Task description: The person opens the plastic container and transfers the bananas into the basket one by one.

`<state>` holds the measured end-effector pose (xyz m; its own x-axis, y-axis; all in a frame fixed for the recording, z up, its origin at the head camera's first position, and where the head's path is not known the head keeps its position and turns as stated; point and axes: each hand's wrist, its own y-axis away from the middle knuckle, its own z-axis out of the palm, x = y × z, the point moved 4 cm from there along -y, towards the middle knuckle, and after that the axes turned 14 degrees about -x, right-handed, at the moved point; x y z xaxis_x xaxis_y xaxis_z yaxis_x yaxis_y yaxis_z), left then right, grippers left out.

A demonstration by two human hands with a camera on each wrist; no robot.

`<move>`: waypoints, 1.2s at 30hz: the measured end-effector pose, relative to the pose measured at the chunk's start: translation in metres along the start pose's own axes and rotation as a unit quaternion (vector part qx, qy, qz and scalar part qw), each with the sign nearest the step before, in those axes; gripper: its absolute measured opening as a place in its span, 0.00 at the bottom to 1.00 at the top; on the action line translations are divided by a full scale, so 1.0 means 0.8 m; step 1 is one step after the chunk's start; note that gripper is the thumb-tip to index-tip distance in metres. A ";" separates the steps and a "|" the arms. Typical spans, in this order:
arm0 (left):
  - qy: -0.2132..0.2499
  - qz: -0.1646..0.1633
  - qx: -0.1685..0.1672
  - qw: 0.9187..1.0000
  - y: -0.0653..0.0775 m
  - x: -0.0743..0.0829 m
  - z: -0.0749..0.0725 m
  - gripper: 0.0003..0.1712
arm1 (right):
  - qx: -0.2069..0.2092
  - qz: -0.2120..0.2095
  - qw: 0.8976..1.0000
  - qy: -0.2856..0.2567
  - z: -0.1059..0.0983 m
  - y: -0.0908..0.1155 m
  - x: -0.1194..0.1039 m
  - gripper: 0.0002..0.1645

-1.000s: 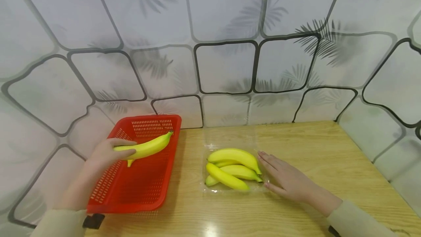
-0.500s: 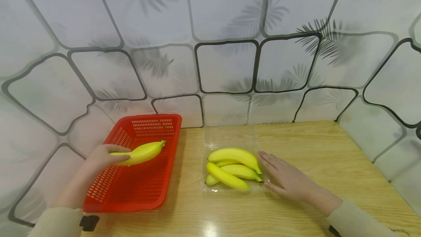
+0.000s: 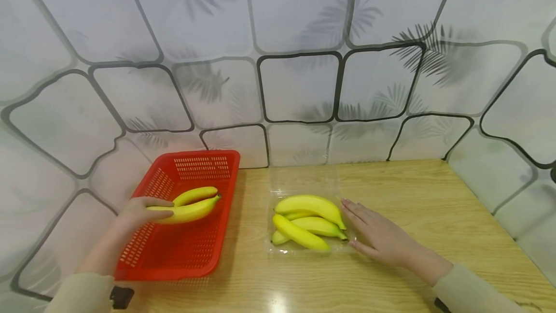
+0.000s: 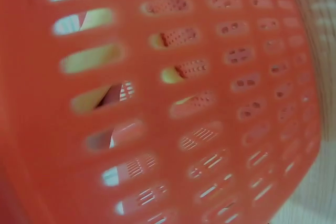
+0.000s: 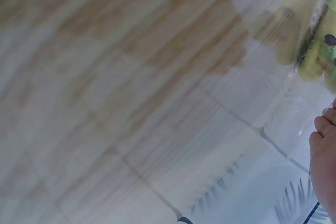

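My left hand [image 3: 138, 214] grips a yellow banana [image 3: 187, 212] by one end, inside the red basket [image 3: 226, 226]. Just behind it lies a second banana [image 3: 195, 195]. Through the slots of the basket wall [image 4: 210, 93] in the left wrist view, only bits of yellow show. My right hand [image 3: 380, 235] lies with straight fingers against the right side of a clear plastic box [image 3: 299, 252]. Several bananas [image 3: 308, 205] are piled in that box. At the right edge of the right wrist view, part of my right hand [image 5: 325, 156] appears below some bananas [image 5: 320, 51].
The wooden table [image 3: 425, 197] carries both containers, with bare wood between them. A patterned wall [image 3: 299, 91] closes off the back and sides. What looks like the box's clear lid [image 3: 302, 180] stands open behind the bananas.
My left hand has moved the held banana slightly down in the basket, and a second banana now shows behind it. The right hand and the box have stayed put.
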<state>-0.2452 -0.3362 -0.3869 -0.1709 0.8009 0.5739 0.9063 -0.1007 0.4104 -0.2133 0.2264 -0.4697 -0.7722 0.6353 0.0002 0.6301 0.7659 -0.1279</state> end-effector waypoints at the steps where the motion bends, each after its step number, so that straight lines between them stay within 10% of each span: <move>1: 0.004 -0.004 -0.002 1.000 0.000 -0.001 0.001 0.32 | 0.000 0.000 1.000 0.000 0.000 0.000 0.000 0.48; 36: 0.006 -0.024 -0.033 0.999 -0.013 -0.016 0.004 0.26 | -0.001 0.000 1.000 -0.005 0.001 0.001 0.002 0.48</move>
<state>-0.2514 -0.3437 -0.4011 -0.2196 0.7984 0.5607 0.8697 -0.1002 0.4834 -0.2142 0.2276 -0.4709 -0.7727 0.6348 -0.0096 0.6306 0.7657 -0.1262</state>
